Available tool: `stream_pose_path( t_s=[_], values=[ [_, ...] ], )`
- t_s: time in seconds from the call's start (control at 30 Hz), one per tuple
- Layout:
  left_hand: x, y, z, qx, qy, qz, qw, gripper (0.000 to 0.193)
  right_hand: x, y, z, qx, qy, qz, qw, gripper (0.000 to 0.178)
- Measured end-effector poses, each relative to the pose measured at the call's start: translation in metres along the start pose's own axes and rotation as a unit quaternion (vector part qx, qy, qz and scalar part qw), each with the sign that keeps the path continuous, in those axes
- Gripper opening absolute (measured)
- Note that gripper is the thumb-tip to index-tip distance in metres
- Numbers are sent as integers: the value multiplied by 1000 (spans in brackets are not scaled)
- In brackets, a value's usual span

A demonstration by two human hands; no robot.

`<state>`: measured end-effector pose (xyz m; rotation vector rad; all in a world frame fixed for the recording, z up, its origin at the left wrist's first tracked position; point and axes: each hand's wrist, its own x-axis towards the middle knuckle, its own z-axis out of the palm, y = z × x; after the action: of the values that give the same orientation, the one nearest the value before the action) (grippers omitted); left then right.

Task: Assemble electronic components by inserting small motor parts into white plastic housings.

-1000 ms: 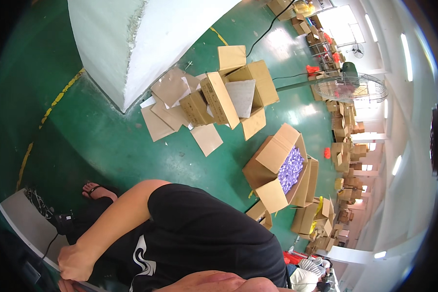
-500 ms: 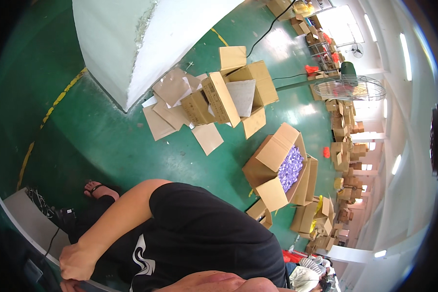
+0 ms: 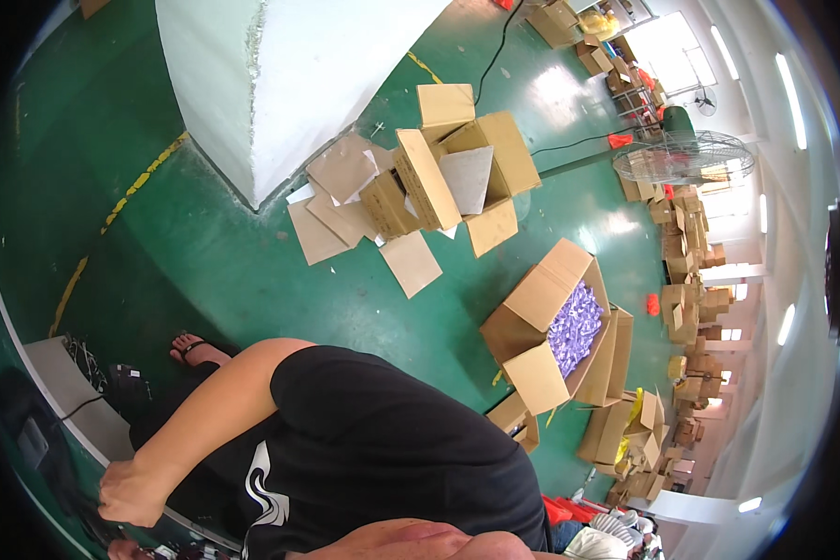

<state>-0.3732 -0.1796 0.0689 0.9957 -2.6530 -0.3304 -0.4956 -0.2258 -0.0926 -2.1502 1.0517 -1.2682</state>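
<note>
My right hand is closed in a fist at the lower left, at the end of a bare forearm. It is beside the edge of a dark green worktop. What its curled fingers hold, if anything, is hidden. Just below it, a small part of my left hand shows at the lower rim, its fingers mostly cut off. Small items lie beside the hands, too dim to name. My black T-shirt with a white mark fills the bottom middle.
The scene lies sideways. Near a white pillar, open cartons stand by flattened cardboard. A carton contains purple-wrapped pieces. A standing fan is at right. Cables hang under the worktop; people sit at lower right.
The view has shifted, so the cartons and pillar appear farther right. My right fist has moved slightly left and up in the picture, a little farther from the left hand's fingers.
</note>
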Motion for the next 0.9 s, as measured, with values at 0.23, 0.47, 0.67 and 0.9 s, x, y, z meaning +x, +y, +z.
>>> stream_pose_path(
  t_s=[0.23,0.47,0.67,0.9],
  values=[
    [-26,-4,8,-34,23,-23,999,15,-15,-10,11,-39,-14,-17,999,37],
    [-22,-40,14,14,-88,-35,995,22,-30,8,11,-8,20,-47,999,32],
    [13,-110,74,-244,126,216,937,18,-27,18,9,85,-19,-74,993,38],
    [60,-95,105,-391,220,287,846,15,-31,78,58,258,102,-231,933,36]
  ],
)
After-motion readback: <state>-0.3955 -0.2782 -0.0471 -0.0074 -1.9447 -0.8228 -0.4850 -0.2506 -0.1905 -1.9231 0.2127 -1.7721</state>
